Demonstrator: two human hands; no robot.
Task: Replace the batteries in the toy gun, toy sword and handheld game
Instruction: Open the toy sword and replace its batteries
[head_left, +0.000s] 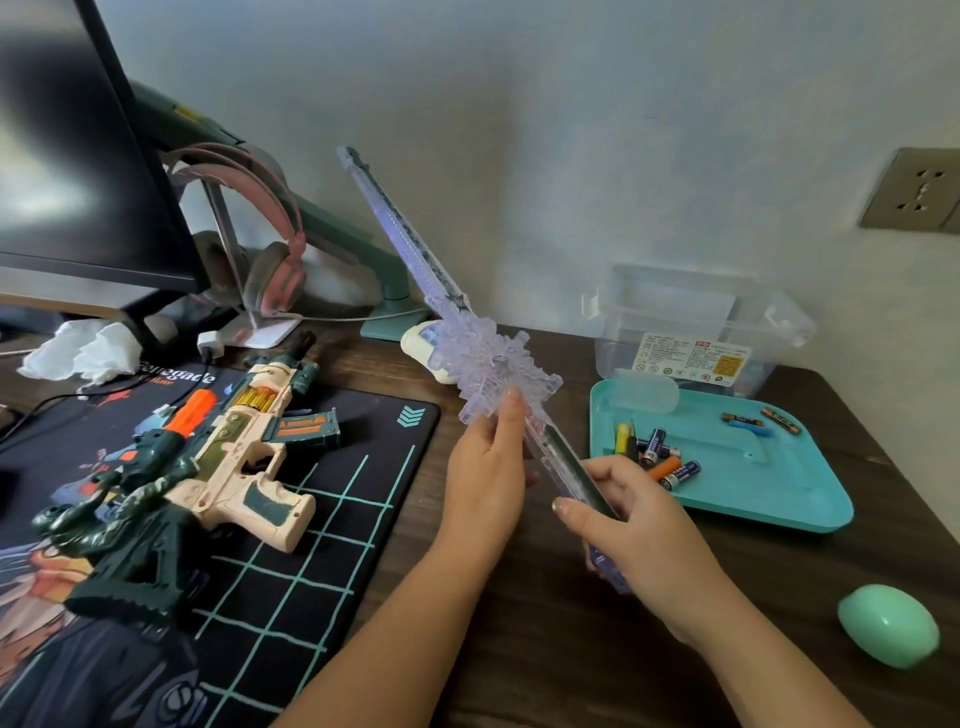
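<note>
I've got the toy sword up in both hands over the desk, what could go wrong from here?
1. The toy sword points its long blade toward the headphones; turning it could knock them.
2. Loose batteries lie mixed in the teal tray, so a spent one could go back in.

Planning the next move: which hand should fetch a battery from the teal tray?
Probably the right hand: it sits next to the tray of batteries, while the left hand grips the toy sword at its guard, farther away.
</note>
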